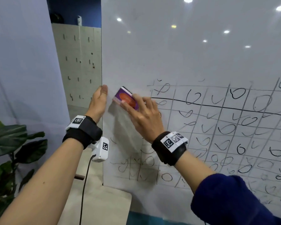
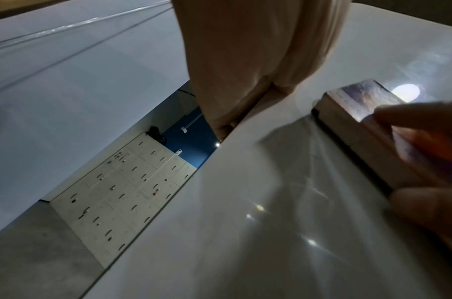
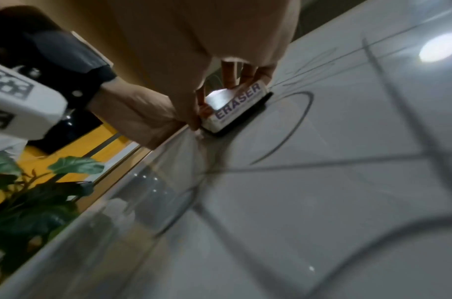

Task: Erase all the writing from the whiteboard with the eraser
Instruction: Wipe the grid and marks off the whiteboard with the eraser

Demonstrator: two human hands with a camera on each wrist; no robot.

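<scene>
1. The eraser (image 1: 126, 98) is lying pad-down against the whiteboard (image 1: 185, 59), just at nine o'clock of the drawn grid (image 1: 225, 130).
2. The right hand (image 1: 144, 116) is pinching the eraser between fingers and thumb.
3. The left hand (image 1: 99, 101) is gripping the whiteboard's nine-o'clock edge, thumb in front.
4. A leafy plant (image 1: 10, 143) is standing toward eight o'clock.

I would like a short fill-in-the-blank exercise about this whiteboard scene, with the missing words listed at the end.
1. The right hand presses the ____ against the whiteboard.
2. The left hand grips the board's ____ edge.
3. The word printed on the eraser's side is ____.
4. The marks still on the board form a grid of ticks and ____.

Missing words: eraser; left; ERASER; circles
</scene>
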